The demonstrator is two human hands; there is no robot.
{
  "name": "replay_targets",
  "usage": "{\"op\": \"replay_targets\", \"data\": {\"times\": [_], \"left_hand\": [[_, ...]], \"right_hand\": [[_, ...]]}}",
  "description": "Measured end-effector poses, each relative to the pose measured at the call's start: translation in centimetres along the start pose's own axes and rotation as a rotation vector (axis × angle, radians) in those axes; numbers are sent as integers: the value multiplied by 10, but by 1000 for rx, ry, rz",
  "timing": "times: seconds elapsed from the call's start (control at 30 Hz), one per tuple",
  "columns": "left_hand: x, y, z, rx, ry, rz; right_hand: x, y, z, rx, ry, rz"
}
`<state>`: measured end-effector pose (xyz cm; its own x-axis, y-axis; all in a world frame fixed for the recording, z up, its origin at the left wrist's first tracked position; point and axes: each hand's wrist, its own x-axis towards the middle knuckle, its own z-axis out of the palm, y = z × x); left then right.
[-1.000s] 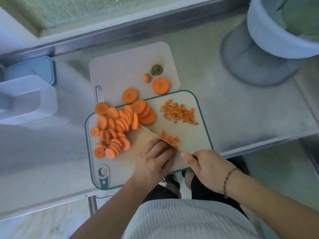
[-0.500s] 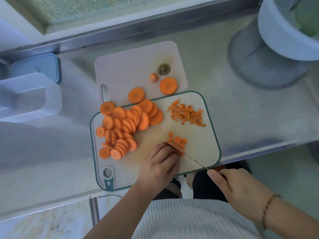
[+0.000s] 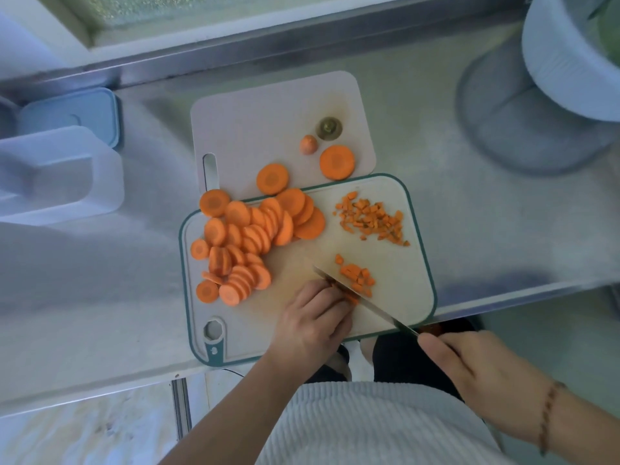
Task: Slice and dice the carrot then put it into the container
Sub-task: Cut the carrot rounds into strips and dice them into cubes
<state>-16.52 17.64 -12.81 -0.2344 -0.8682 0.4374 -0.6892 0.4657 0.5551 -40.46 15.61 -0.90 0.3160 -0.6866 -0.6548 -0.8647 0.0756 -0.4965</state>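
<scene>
My left hand (image 3: pixel 313 322) curls over slices, steadying them near the counter's front edge; right hand (image 3: pixel 469 367) grips the knife (image 3: pixel 362 302), dicing.

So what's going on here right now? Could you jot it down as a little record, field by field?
activity: dicing carrot on the green-rimmed board
left hand: pressing down the carrot piece being cut
right hand: holding the knife, blade across the board
slices left: heap of carrot rounds on the board's left half
diced so far: larger diced pile at the far right, small pile beside the blade
second board: two rounds and two end bits
container: far left, no carrot visible inside
</scene>
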Motion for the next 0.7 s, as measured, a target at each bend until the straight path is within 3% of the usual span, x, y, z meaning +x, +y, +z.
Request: {"op": "replay_targets", "data": {"times": [0.33,0.47,0.7], "left_hand": [[2,3,-4,-25,-8,-22],[-3,5,-7,-3,-21,-9],[-7,6,-5,30,30,-22]], "right_hand": [[32,-31,18,-25,-2,-13],[19,-18,8,95,15,-34],[6,-6,16,35,-27,21]]}}
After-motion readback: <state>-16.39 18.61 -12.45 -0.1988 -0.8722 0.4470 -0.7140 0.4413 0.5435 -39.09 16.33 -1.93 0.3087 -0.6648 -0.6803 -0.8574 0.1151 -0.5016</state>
